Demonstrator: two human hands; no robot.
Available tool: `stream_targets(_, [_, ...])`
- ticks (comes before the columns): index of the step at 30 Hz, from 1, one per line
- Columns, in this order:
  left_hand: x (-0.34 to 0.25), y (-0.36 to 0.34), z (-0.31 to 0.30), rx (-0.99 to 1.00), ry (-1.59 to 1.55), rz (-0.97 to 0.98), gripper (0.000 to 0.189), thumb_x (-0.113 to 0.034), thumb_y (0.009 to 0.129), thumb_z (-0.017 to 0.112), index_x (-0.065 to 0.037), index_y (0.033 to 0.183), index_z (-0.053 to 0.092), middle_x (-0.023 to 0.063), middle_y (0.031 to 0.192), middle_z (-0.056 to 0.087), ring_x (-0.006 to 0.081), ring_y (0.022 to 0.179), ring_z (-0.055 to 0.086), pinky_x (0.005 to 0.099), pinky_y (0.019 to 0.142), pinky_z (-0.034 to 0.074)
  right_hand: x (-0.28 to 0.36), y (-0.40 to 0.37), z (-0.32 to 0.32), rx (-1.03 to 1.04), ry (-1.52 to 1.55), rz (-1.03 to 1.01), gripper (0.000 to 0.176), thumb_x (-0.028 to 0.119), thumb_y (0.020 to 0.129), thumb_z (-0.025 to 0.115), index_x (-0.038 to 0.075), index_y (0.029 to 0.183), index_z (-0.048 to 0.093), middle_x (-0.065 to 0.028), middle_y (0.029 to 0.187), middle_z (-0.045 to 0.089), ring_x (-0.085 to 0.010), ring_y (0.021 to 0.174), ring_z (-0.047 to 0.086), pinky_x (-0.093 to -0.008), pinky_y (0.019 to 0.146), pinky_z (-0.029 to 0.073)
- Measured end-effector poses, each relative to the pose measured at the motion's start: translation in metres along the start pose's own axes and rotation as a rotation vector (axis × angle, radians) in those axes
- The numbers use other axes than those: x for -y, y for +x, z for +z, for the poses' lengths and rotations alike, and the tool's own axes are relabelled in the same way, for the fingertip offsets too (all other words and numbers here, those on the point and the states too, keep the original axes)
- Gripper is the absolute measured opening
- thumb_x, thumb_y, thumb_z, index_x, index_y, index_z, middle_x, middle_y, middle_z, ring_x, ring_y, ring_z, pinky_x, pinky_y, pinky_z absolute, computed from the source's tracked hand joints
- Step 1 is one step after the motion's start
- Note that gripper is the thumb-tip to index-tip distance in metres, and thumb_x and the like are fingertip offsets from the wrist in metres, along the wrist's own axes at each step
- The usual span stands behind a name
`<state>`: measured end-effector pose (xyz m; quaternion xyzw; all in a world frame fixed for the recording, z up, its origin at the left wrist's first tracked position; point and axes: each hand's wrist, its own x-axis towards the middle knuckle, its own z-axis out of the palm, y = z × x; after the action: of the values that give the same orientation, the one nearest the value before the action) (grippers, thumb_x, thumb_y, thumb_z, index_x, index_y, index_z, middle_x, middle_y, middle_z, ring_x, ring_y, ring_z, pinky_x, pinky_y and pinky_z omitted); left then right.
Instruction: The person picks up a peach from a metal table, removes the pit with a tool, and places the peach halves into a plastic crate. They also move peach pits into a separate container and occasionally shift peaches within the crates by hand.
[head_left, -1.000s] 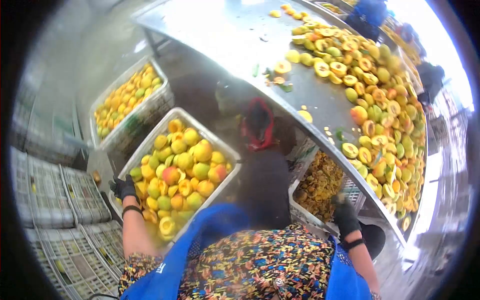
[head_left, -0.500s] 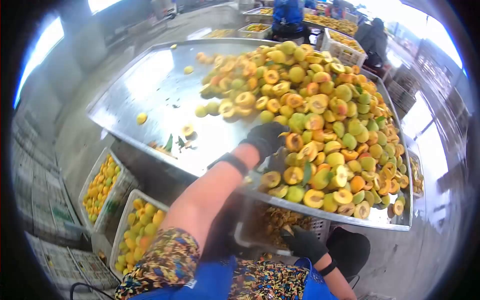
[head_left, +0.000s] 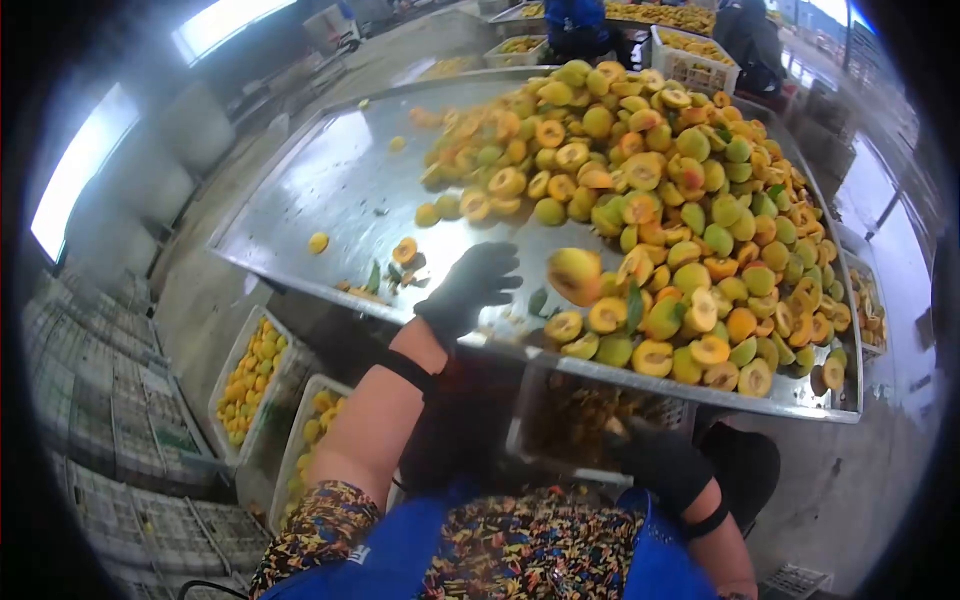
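The left hand (head_left: pixel 468 292), fingers wide, was just beside 1 peach (head_left: pixel 575 273) at the near edge of the table (head_left: pixel 320 190). The peach looked soft and easy to bruise, best cupped gently around its middle. I could not tell if the low right hand (head_left: pixel 655 462) was open.

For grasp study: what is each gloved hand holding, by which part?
Left hand spread open, holding nothing; a round yellow-red peach is beside it. Right hand: cannot tell.
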<state>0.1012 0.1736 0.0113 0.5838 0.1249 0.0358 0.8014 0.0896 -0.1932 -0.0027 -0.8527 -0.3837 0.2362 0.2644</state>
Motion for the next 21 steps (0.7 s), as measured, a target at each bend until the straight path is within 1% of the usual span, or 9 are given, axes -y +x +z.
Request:
stream_targets(2, [0.019, -0.025, 0.032, -0.207, 0.232, 0.096, 0.052, -0.029, 0.087, 0.062, -0.009, 0.131, 0.044, 0.0105, 0.125, 0.053, 0.0312, 0.114, 0.053, 0.0425, 0.089, 0.047, 0.037, 0.01, -0.008, -0.048, 0.201, 0.123, 0.033, 0.039, 0.092, 0.049, 0.009, 0.101, 0.061, -0.021, 0.077, 0.064, -0.0376, 0.073, 0.063, -0.0462, 0.064, 0.049])
stream_targets(4, [0.068, -0.013, 0.051, -0.2, 0.811, 0.235, 0.064, -0.037, 0.085, 0.064, -0.011, 0.137, 0.038, 0.0137, 0.13, 0.05, 0.0299, 0.116, 0.052, 0.0392, 0.095, 0.043, 0.016, 0.033, 0.019, -0.191, 0.034, -0.081, 0.032, 0.038, 0.09, 0.051, 0.01, 0.101, 0.063, -0.0202, 0.081, 0.065, -0.037, 0.074, 0.063, -0.045, 0.066, 0.049])
stream_targets(5, [0.078, -0.013, 0.077, -0.24, 0.899, 0.336, 0.064, -0.039, 0.086, 0.063, -0.01, 0.137, 0.038, 0.015, 0.132, 0.049, 0.0282, 0.12, 0.05, 0.0352, 0.098, 0.04, 0.009, 0.042, 0.027, -0.235, -0.035, -0.137, 0.032, 0.038, 0.09, 0.052, 0.011, 0.102, 0.064, -0.0198, 0.083, 0.065, -0.0367, 0.075, 0.063, -0.0446, 0.066, 0.049])
stream_targets(7, [0.09, -0.012, 0.097, 0.029, 0.945, 0.322, 0.054, -0.037, 0.089, 0.059, -0.007, 0.131, 0.046, 0.0139, 0.132, 0.051, 0.0279, 0.12, 0.05, 0.0348, 0.099, 0.04, 0.014, 0.065, 0.005, -0.208, -0.093, -0.079, 0.032, 0.037, 0.089, 0.054, 0.01, 0.101, 0.065, -0.0187, 0.084, 0.066, -0.0365, 0.076, 0.063, -0.0441, 0.068, 0.049])
stream_targets(8, [0.092, -0.008, 0.108, 0.102, 0.719, 0.171, 0.05, -0.036, 0.09, 0.058, -0.007, 0.129, 0.048, 0.0138, 0.131, 0.052, 0.0276, 0.119, 0.051, 0.0344, 0.099, 0.04, 0.013, 0.066, -0.008, -0.158, -0.109, -0.063, 0.032, 0.037, 0.088, 0.054, 0.01, 0.099, 0.066, -0.0182, 0.084, 0.066, -0.036, 0.076, 0.063, -0.0437, 0.068, 0.049])
stream_targets(15, [0.058, -0.006, 0.155, 0.048, 0.703, 0.558, 0.047, -0.033, 0.087, 0.062, -0.005, 0.123, 0.054, 0.0131, 0.119, 0.059, 0.028, 0.114, 0.054, 0.035, 0.098, 0.041, 0.007, 0.012, -0.045, -0.018, -0.371, -0.021, 0.038, 0.043, 0.088, 0.053, 0.009, 0.099, 0.066, -0.016, 0.079, 0.065, -0.0304, 0.073, 0.064, -0.0393, 0.067, 0.051])
stream_targets(18, [0.065, 0.016, 0.179, 0.138, 1.069, 0.175, 0.056, -0.039, 0.081, 0.066, -0.004, 0.123, 0.053, 0.0139, 0.118, 0.059, 0.0297, 0.113, 0.054, 0.0371, 0.097, 0.042, 0.027, -0.027, -0.058, 0.207, 0.003, 0.277, 0.038, 0.041, 0.09, 0.052, 0.007, 0.101, 0.064, -0.016, 0.076, 0.064, -0.0295, 0.072, 0.065, -0.0385, 0.061, 0.051])
stream_targets(19, [0.063, 0.019, 0.182, 0.205, 1.08, -0.018, 0.066, -0.044, 0.076, 0.07, -0.005, 0.125, 0.05, 0.0157, 0.12, 0.058, 0.0311, 0.113, 0.054, 0.0381, 0.095, 0.043, 0.014, -0.036, -0.047, 0.092, -0.076, 0.141, 0.037, 0.04, 0.091, 0.052, 0.007, 0.102, 0.064, -0.0162, 0.074, 0.064, -0.029, 0.07, 0.065, -0.0379, 0.06, 0.051])
stream_targets(21, [0.053, 0.013, 0.194, 0.226, 1.205, -0.012, 0.067, -0.04, 0.075, 0.071, -0.005, 0.127, 0.048, 0.0167, 0.121, 0.057, 0.0317, 0.113, 0.054, 0.0382, 0.095, 0.043, -0.015, -0.054, -0.029, -0.149, -0.239, -0.128, 0.035, 0.038, 0.092, 0.051, 0.007, 0.102, 0.063, -0.0166, 0.071, 0.063, -0.0282, 0.067, 0.064, -0.0369, 0.057, 0.05])
